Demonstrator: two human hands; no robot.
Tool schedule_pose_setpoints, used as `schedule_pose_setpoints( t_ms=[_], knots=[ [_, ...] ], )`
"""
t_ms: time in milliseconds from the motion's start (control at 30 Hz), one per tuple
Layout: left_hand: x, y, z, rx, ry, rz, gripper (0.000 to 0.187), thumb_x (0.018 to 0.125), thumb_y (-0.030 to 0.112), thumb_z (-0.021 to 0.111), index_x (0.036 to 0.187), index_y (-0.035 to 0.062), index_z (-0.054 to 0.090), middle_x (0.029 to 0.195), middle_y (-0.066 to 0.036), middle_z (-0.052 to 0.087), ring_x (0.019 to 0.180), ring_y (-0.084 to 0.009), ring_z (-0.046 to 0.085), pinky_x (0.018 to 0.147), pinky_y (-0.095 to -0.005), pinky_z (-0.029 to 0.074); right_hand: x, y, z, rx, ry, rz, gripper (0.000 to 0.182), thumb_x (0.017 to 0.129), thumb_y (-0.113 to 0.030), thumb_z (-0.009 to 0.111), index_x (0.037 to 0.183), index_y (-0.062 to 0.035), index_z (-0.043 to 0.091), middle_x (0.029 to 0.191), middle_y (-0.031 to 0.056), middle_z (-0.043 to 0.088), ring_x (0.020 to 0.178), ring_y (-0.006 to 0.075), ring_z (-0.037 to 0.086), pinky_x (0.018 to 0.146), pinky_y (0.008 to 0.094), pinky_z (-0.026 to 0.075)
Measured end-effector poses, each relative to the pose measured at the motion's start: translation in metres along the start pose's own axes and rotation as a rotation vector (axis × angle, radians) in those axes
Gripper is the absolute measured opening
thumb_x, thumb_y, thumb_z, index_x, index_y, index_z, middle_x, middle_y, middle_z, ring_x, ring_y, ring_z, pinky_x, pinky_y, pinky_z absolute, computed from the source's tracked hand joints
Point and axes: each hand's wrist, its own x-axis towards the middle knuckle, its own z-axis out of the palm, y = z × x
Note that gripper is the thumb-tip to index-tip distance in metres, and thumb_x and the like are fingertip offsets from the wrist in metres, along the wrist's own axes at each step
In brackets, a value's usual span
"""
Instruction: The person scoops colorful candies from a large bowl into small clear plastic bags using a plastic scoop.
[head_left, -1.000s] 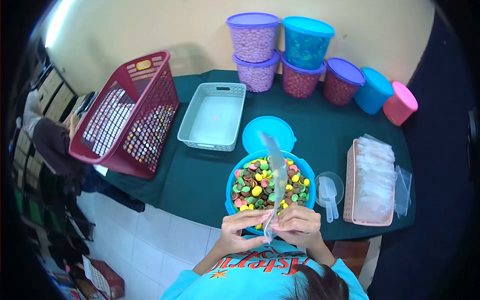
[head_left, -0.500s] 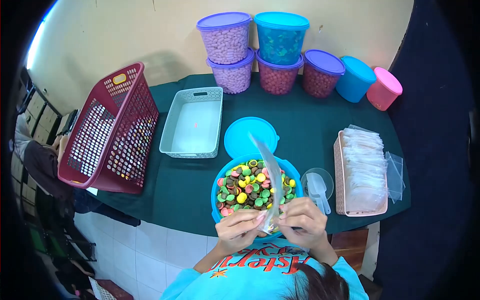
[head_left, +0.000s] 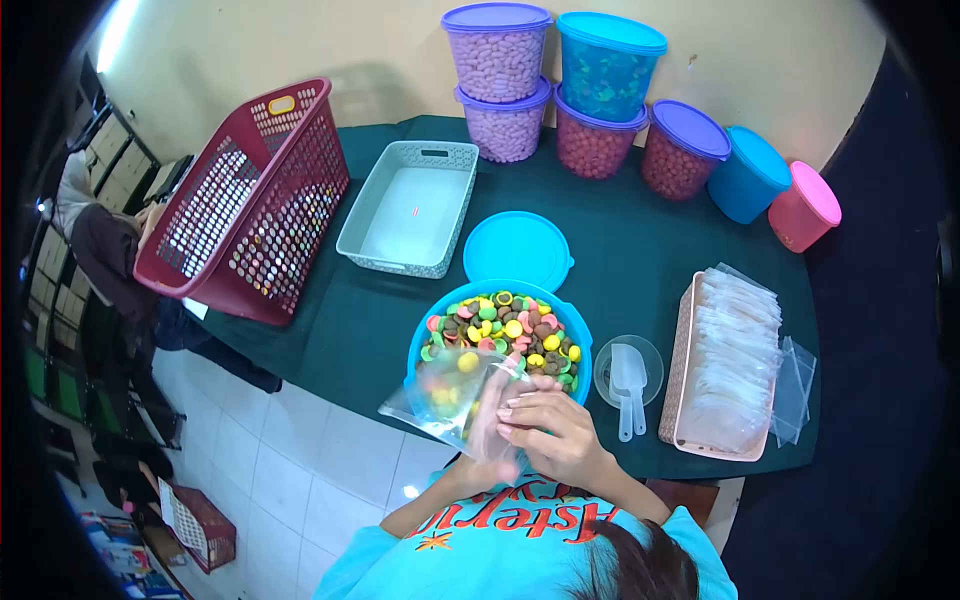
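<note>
My left hand (head_left: 490, 428) is partly seen through a clear plastic bag (head_left: 435, 395), which it holds flat and tilted to the left. My right hand (head_left: 560, 432) presses its fingers together at the bag's right edge, against the left hand's fingers. Below the bag is a round blue tub (head_left: 583, 350) filled with small cup-shaped sweets (head_left: 500, 325) in yellow, green, pink and brown. Through the film, the sweets under it still show. Beyond the tub lies its blue lid (head_left: 515, 250).
A clear bowl (head_left: 655, 375) with white scoops (head_left: 630, 385) and a pink basket of plastic packets (head_left: 735, 360) stand right. A pale tray (head_left: 370, 265) and maroon basket (head_left: 215, 270) stand left. Lidded tubs (head_left: 600, 70) line the back. Another person (head_left: 105, 250) is far left.
The bag has swung from upright to lying leftward over the tub's near side. My hands have come together, the left one turning beneath the film. The camera view has shifted.
</note>
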Motion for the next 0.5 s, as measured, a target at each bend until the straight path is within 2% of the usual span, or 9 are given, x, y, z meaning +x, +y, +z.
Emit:
schedule_pose_setpoints(
  t_ms=[33,100,133,233,300,367,400,433,500],
  knots=[
    [-0.002,-0.002,0.002,0.0,0.007,0.005,0.109,0.056,0.045,0.073,0.133,0.0042,0.007,0.123,-0.019,0.032,0.116,-0.0309,0.035,0.097,-0.0415,0.029,-0.005,0.002,-0.001,0.006,-0.005,-0.003,0.024,0.056,0.0,0.06,0.079,-0.0028,0.06,0.088,0.008,0.058,0.08,0.0226,0.058,0.066,0.0318,0.048],
    [-0.003,-0.005,0.007,0.009,0.117,-0.112,0.087,0.069,0.025,0.069,0.132,0.0017,0.012,0.112,-0.012,0.041,0.109,-0.0225,0.042,0.092,-0.034,0.033,-0.015,0.003,-0.007,0.035,0.026,0.029,0.021,0.055,0.001,0.06,0.076,-0.0018,0.058,0.088,0.0084,0.058,0.079,0.023,0.059,0.065,0.032,0.049],
    [-0.003,-0.007,0.012,-0.012,0.178,-0.107,0.071,0.074,0.017,0.064,0.128,0.0005,0.022,0.104,-0.009,0.047,0.1,-0.0179,0.047,0.087,-0.0313,0.038,-0.018,0.003,-0.013,0.037,0.06,0.032,0.019,0.055,0.003,0.061,0.073,-0.0013,0.057,0.086,0.0082,0.058,0.079,0.0233,0.059,0.064,0.0318,0.05],
    [-0.002,-0.014,0.024,0.172,0.245,-0.163,0.072,0.071,0.025,0.066,0.125,-0.0001,0.026,0.098,-0.007,0.048,0.096,-0.0157,0.048,0.085,-0.0298,0.04,-0.026,0.002,-0.026,0.057,0.169,0.016,0.02,0.053,0.004,0.062,0.072,-0.0018,0.057,0.086,0.008,0.058,0.079,0.0236,0.059,0.063,0.0317,0.05],
    [-0.004,-0.022,0.026,0.215,0.242,-0.119,0.07,0.071,0.026,0.066,0.123,-0.0006,0.028,0.096,-0.006,0.049,0.092,-0.0152,0.05,0.08,-0.029,0.043,-0.036,0.001,-0.033,0.03,0.189,0.005,0.025,0.056,0.003,0.065,0.078,-0.0037,0.058,0.088,0.0069,0.057,0.078,0.0227,0.058,0.066,0.0325,0.048],
    [-0.001,-0.021,0.025,0.195,0.323,-0.033,0.064,0.076,0.027,0.063,0.123,0.0006,0.028,0.094,-0.007,0.049,0.087,-0.0156,0.051,0.076,-0.0296,0.045,-0.04,-0.003,-0.051,-0.029,0.227,0.23,0.031,0.059,-0.001,0.068,0.088,-0.0056,0.057,0.09,0.0072,0.055,0.081,0.0229,0.055,0.07,0.0334,0.045],
    [0.002,-0.02,0.021,0.253,0.373,0.064,0.057,0.08,0.027,0.056,0.124,0.0022,0.028,0.093,-0.007,0.048,0.085,-0.0165,0.052,0.073,-0.0316,0.046,-0.042,-0.003,-0.065,-0.083,0.191,0.397,0.036,0.064,-0.004,0.069,0.096,-0.0065,0.054,0.092,0.0088,0.053,0.084,0.0245,0.052,0.073,0.0346,0.042],
    [0.0,-0.019,0.013,0.19,0.391,0.111,0.055,0.083,0.029,0.051,0.125,0.0036,0.027,0.094,-0.006,0.048,0.088,-0.0162,0.051,0.074,-0.0319,0.046,-0.048,0.002,-0.079,-0.139,0.126,0.606,0.032,0.069,-0.007,0.065,0.098,-0.004,0.053,0.094,0.0121,0.053,0.089,0.0282,0.05,0.075,0.0359,0.041],
    [0.003,-0.012,0.017,0.041,0.441,0.218,0.058,0.08,0.027,0.057,0.123,0.0037,0.027,0.09,-0.006,0.049,0.087,-0.0184,0.054,0.072,-0.0303,0.049,-0.087,0.03,-0.09,-0.296,-0.061,0.872,0.033,0.074,-0.012,0.06,0.101,0.0002,0.048,0.092,0.0168,0.053,0.087,0.0331,0.052,0.075,0.0383,0.042]
  ],
)
